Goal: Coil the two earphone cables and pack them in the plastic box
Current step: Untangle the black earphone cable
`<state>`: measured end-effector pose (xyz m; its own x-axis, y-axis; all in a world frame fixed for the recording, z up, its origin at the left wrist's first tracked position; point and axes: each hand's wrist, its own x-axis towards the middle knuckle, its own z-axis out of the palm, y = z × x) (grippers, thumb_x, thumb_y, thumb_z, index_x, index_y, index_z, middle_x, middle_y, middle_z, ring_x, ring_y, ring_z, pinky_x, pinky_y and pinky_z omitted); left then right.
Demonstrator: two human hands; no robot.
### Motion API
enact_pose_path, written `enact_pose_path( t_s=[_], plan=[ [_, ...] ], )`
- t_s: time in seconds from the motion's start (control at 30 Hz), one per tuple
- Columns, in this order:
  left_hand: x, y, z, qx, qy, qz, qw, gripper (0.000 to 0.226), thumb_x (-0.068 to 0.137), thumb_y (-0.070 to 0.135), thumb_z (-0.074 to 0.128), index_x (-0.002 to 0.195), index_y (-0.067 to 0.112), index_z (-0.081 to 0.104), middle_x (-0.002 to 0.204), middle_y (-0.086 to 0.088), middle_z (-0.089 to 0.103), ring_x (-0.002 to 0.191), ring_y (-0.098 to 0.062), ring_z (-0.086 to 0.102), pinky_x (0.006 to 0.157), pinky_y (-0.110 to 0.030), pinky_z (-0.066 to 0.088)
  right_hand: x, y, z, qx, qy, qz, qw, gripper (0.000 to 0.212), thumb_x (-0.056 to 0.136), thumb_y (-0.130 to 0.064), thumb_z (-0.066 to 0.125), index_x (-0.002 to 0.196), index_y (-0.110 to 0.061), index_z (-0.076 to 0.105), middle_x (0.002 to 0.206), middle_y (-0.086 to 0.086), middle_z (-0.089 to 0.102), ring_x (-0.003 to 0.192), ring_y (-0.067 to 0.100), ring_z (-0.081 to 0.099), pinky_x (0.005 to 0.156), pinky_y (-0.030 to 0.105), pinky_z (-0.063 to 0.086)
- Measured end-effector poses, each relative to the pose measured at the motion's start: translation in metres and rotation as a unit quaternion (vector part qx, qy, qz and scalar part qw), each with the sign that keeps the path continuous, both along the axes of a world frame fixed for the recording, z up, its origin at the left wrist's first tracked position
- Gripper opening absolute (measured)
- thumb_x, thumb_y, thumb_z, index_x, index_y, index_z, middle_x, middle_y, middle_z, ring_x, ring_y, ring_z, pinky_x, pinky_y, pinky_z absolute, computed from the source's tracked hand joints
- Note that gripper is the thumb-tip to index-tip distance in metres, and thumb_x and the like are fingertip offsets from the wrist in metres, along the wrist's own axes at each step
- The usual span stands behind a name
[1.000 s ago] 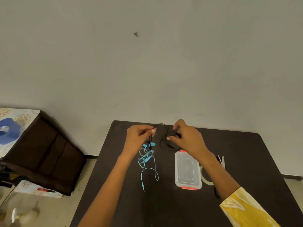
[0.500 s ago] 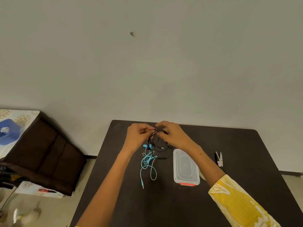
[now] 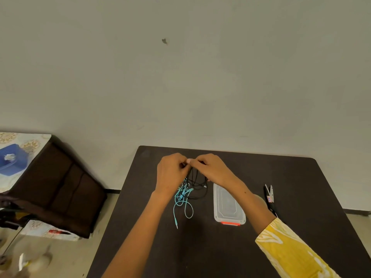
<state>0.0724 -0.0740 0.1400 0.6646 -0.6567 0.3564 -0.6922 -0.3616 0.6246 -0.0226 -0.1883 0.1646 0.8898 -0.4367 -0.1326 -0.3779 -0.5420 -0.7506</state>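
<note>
My left hand point(image 3: 171, 173) and my right hand point(image 3: 210, 168) meet fingertip to fingertip above the far middle of the dark table point(image 3: 301, 197). Both pinch the black earphone cable point(image 3: 197, 185), whose loops hang down from the fingers and are hard to tell from the dark tabletop. The light blue earphone cable point(image 3: 183, 203) lies loose and tangled on the table just below my left hand, its plug pointing toward me. The clear plastic box point(image 3: 228, 205) with orange latches sits closed to the right of the cables, under my right forearm.
A small pair of scissors point(image 3: 270, 197) lies right of the box. A pale tape roll point(image 3: 261, 198) peeks out from behind my right forearm. Left of the table stands a brown cloth-draped piece of furniture point(image 3: 56, 187) with a blue box point(image 3: 12, 157) behind it.
My right hand has moved left from beside the box's far end until it meets my left hand, bringing the black cable together into hanging loops. The blue cable stays where it lay.
</note>
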Motion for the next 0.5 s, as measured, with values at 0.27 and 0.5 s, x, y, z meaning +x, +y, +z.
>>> enact_pose_path(
  t_s=[0.27, 0.5],
  plan=[
    [0.005, 0.008, -0.012, 0.016, 0.028, -0.063, 0.997, 0.011, 0.080, 0.024, 0.073, 0.090, 0.019, 0.075, 0.082, 0.003, 0.072, 0.073, -0.010, 0.065, 0.068, -0.031, 0.056, -0.002, -0.008, -0.019, -0.051, 0.009, 0.020, 0.998, 0.018, 0.088, -0.029, 0.063, 0.086, -0.013, 0.071, 0.067, -0.007, 0.059, 0.062, 0.006, 0.052, 0.062, 0.022, 0.042],
    [0.016, 0.023, -0.039, 0.112, 0.086, -0.024, 0.990, 0.008, 0.083, 0.021, 0.069, 0.088, 0.017, 0.074, 0.077, 0.003, 0.073, 0.069, -0.008, 0.064, 0.067, -0.028, 0.053, -0.013, -0.011, -0.018, -0.095, -0.015, -0.013, 0.995, 0.027, 0.093, -0.036, 0.054, 0.081, -0.018, 0.071, 0.071, 0.002, 0.067, 0.064, 0.015, 0.057, 0.066, 0.032, 0.046]
  ],
)
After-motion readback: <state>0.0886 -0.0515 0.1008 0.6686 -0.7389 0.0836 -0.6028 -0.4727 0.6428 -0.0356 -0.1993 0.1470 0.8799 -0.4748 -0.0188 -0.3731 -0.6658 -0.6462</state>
